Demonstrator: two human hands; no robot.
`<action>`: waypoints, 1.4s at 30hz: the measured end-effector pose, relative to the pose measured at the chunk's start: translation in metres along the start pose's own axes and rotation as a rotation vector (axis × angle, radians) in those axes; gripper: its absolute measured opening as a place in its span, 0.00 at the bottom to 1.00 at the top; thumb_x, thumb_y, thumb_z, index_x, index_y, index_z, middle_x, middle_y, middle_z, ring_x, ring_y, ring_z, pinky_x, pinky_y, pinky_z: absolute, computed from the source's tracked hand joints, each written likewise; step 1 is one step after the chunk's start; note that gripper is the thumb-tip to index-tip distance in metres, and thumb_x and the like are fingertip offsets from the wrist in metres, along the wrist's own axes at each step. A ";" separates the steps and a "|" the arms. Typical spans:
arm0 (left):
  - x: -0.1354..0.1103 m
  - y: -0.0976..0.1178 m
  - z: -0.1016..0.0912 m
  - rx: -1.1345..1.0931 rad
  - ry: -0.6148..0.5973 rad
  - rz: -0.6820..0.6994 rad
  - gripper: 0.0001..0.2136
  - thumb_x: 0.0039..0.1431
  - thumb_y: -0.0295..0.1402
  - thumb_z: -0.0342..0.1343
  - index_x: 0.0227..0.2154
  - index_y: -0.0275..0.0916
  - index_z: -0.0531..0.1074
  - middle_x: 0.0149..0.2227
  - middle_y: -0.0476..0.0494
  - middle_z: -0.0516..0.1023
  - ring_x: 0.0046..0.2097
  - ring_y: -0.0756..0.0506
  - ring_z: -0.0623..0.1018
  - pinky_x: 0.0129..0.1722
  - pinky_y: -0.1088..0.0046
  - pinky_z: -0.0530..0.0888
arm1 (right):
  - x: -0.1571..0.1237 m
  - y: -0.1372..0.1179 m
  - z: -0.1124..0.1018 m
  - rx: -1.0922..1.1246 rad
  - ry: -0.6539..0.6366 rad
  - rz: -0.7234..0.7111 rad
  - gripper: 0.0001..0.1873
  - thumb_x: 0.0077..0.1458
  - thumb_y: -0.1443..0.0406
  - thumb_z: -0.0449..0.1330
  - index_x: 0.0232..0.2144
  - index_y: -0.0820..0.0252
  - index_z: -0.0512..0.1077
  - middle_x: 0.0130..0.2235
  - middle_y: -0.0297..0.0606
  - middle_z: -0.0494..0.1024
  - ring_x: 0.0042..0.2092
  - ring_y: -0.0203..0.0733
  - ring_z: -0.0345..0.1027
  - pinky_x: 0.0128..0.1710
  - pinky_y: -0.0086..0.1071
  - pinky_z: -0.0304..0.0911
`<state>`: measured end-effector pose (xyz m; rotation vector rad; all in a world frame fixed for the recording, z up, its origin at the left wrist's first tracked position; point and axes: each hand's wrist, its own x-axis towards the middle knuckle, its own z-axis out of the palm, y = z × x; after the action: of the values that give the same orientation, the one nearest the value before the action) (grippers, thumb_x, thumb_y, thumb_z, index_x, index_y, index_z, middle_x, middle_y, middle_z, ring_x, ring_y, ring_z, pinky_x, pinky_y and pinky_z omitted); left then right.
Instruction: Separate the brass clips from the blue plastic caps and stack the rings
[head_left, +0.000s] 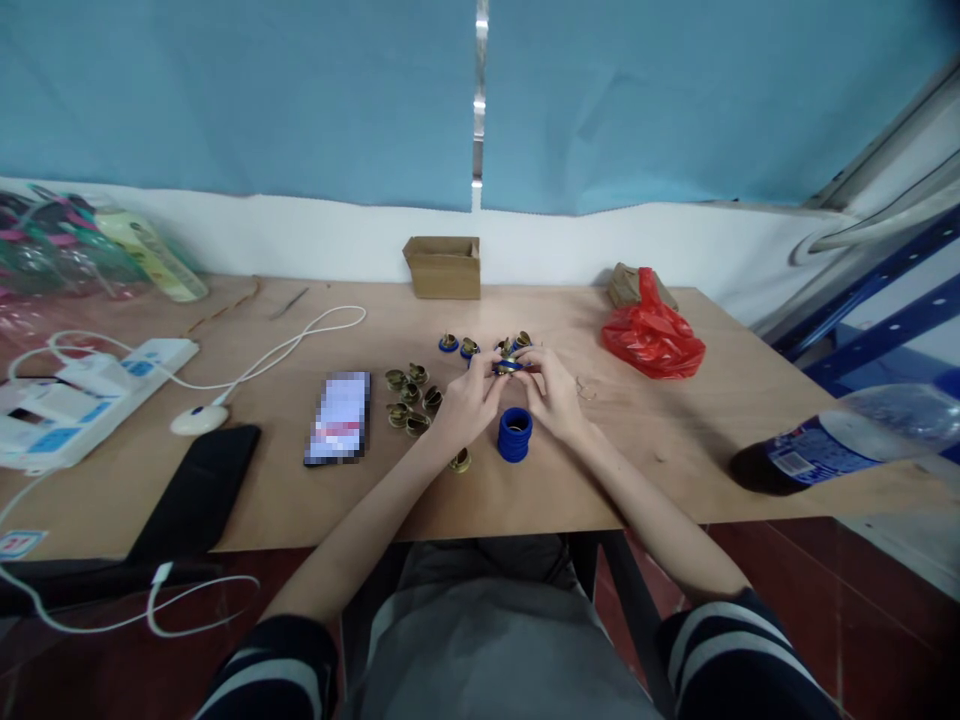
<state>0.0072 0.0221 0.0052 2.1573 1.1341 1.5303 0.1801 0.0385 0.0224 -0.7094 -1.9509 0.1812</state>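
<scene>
Between my left hand (469, 402) and my right hand (555, 396) is a small round brass-coloured metal part with a blue ring (508, 366). The fingertips of both hands pinch it from either side, so its edges are partly hidden. Just below my hands stands a stack of blue rings (514, 438). Loose brass-coloured parts (409, 393) lie in a cluster left of my left hand, and one more brass-coloured part (460, 460) sits under that forearm. Beyond my hands are several brass-coloured parts with blue rings around them (448, 343).
A cardboard box (447, 270) stands against the wall. To the right are a red plastic bag (652, 335) and a lying cola bottle (817, 450). A lit phone (339, 418), a black phone-like slab (199, 490), a white power strip (112, 400) with cables and several plastic bottles (82, 255) occupy the left.
</scene>
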 end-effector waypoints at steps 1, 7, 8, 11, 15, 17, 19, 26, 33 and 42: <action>0.000 0.000 0.001 0.016 0.000 -0.004 0.11 0.69 0.31 0.53 0.52 0.41 0.61 0.52 0.34 0.81 0.52 0.40 0.84 0.48 0.62 0.82 | 0.000 0.000 0.000 0.003 0.002 -0.007 0.06 0.69 0.66 0.53 0.46 0.53 0.67 0.48 0.45 0.77 0.51 0.49 0.73 0.47 0.45 0.74; -0.001 -0.002 0.003 0.054 0.017 -0.027 0.10 0.69 0.30 0.53 0.50 0.41 0.60 0.47 0.35 0.84 0.46 0.41 0.86 0.39 0.70 0.82 | 0.003 -0.004 -0.003 0.001 0.002 0.015 0.05 0.68 0.65 0.55 0.46 0.53 0.69 0.47 0.45 0.75 0.51 0.49 0.72 0.46 0.47 0.76; -0.001 -0.002 0.002 0.058 0.017 -0.031 0.10 0.69 0.30 0.53 0.50 0.41 0.60 0.46 0.36 0.84 0.45 0.41 0.86 0.38 0.70 0.81 | 0.003 -0.005 -0.003 0.011 0.001 0.030 0.06 0.68 0.64 0.56 0.46 0.53 0.69 0.47 0.45 0.74 0.51 0.49 0.72 0.46 0.47 0.77; -0.001 -0.002 0.001 0.066 0.021 -0.027 0.10 0.68 0.30 0.53 0.49 0.41 0.60 0.43 0.37 0.85 0.44 0.41 0.86 0.38 0.70 0.81 | 0.002 -0.005 -0.003 0.045 0.001 0.052 0.07 0.67 0.63 0.57 0.47 0.53 0.69 0.48 0.45 0.73 0.51 0.49 0.71 0.45 0.46 0.78; 0.001 -0.001 -0.002 0.065 0.036 -0.003 0.10 0.68 0.31 0.54 0.48 0.41 0.60 0.43 0.38 0.85 0.43 0.42 0.86 0.38 0.69 0.81 | 0.002 -0.001 -0.002 0.075 -0.004 0.046 0.08 0.67 0.63 0.58 0.48 0.53 0.68 0.49 0.44 0.72 0.51 0.48 0.71 0.44 0.43 0.79; 0.002 0.000 -0.003 0.053 0.049 0.009 0.10 0.68 0.31 0.54 0.48 0.41 0.60 0.42 0.38 0.85 0.42 0.43 0.86 0.37 0.70 0.81 | 0.001 0.001 -0.001 0.095 -0.019 0.065 0.10 0.67 0.62 0.58 0.49 0.53 0.67 0.49 0.45 0.73 0.50 0.47 0.72 0.44 0.43 0.78; 0.002 0.001 -0.004 0.041 0.067 0.013 0.10 0.68 0.31 0.55 0.47 0.42 0.61 0.42 0.40 0.85 0.41 0.44 0.86 0.35 0.72 0.81 | 0.001 0.004 -0.001 0.123 -0.051 0.114 0.11 0.67 0.60 0.58 0.49 0.54 0.65 0.47 0.44 0.74 0.48 0.47 0.74 0.44 0.42 0.78; -0.001 0.000 -0.004 0.059 0.064 0.033 0.10 0.65 0.33 0.58 0.46 0.42 0.64 0.39 0.43 0.84 0.38 0.45 0.86 0.34 0.74 0.80 | -0.002 0.010 0.001 0.186 -0.100 0.214 0.10 0.66 0.59 0.57 0.45 0.55 0.62 0.41 0.40 0.74 0.37 0.42 0.75 0.36 0.38 0.76; -0.002 -0.002 -0.003 0.107 0.051 0.050 0.09 0.63 0.32 0.58 0.43 0.42 0.65 0.33 0.48 0.81 0.32 0.48 0.83 0.31 0.76 0.77 | -0.002 0.005 0.001 0.237 -0.165 0.263 0.06 0.66 0.61 0.54 0.42 0.54 0.59 0.39 0.38 0.71 0.34 0.40 0.74 0.33 0.35 0.74; 0.001 -0.007 -0.006 0.063 0.074 -0.008 0.05 0.66 0.32 0.56 0.41 0.42 0.66 0.34 0.48 0.80 0.32 0.48 0.83 0.31 0.75 0.76 | 0.007 0.002 -0.002 0.592 -0.129 0.451 0.18 0.60 0.49 0.63 0.37 0.55 0.66 0.36 0.34 0.73 0.35 0.38 0.72 0.38 0.36 0.76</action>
<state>-0.0013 0.0262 0.0039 2.1505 1.2287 1.6035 0.1804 0.0439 0.0282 -0.7309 -1.6951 1.0535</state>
